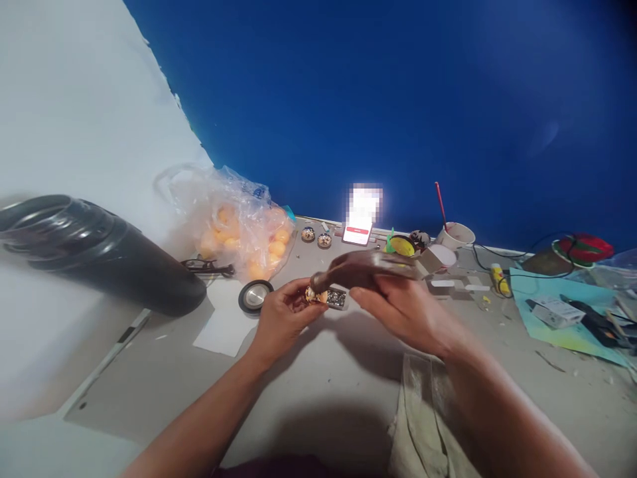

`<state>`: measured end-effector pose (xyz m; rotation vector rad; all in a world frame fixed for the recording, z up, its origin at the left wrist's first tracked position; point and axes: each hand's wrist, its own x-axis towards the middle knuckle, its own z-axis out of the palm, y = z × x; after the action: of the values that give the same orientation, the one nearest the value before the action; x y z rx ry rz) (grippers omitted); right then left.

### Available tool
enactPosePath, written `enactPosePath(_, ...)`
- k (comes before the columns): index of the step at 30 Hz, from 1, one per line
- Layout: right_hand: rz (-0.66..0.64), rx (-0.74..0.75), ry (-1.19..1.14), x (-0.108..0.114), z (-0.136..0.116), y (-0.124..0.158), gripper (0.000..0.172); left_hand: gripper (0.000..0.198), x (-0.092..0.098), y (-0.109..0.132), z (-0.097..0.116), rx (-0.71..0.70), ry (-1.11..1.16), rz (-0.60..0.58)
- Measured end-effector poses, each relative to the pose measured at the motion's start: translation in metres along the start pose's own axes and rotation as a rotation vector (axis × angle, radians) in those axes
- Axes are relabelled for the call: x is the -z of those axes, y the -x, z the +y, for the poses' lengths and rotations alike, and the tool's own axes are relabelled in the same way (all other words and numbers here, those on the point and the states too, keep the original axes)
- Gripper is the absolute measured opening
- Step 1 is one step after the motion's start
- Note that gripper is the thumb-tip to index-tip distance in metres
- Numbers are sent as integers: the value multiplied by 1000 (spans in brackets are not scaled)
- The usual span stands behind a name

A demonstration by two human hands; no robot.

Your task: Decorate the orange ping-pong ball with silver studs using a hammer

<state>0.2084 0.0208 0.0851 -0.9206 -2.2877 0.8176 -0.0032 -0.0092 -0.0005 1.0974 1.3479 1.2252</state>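
Note:
My left hand (286,313) pinches a small orange ball (319,297) with shiny bits on its surface, low over the table. My right hand (408,312) is wrapped around a hammer (365,267); its striking end is right above the ball, touching or nearly so, and its handle is mostly hidden by the hand. Beside the ball, between both hands, sits a small open box (337,298) full of shiny metal pieces. Two balls covered in shiny bits (308,234) stand farther back near the wall.
A clear plastic bag (239,229) of orange balls lies back left, with a dark cylinder (134,259), white paper (219,325) and a round lid (255,297) nearby. A lit phone (359,222) leans at the back. A cup (456,236) and a cloth (423,425) are right.

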Motion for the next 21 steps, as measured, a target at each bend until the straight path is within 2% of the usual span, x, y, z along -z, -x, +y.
enactPosePath(3,-86,-55,13,1,5,-1,31,42,0,0,-2,-19,-59,3)
enactPosePath(7,18,3,-23,5,7,-2,35,41,1,0,-4,-52,-86,17)
enactPosePath(10,-47,-5,5,4,9,-3,34,40,0,1,-2,-47,-112,36)
enactPosePath(12,-108,-73,100,7,14,-3,28,41,0,1,0,-21,-127,45)
enactPosePath(16,-84,-252,392,24,30,1,18,48,0,-1,3,4,29,61)
enactPosePath(19,-223,-379,556,32,43,3,10,48,0,-4,2,30,107,62)
enactPosePath(21,-350,-457,619,29,51,2,10,47,0,-6,1,49,113,65)
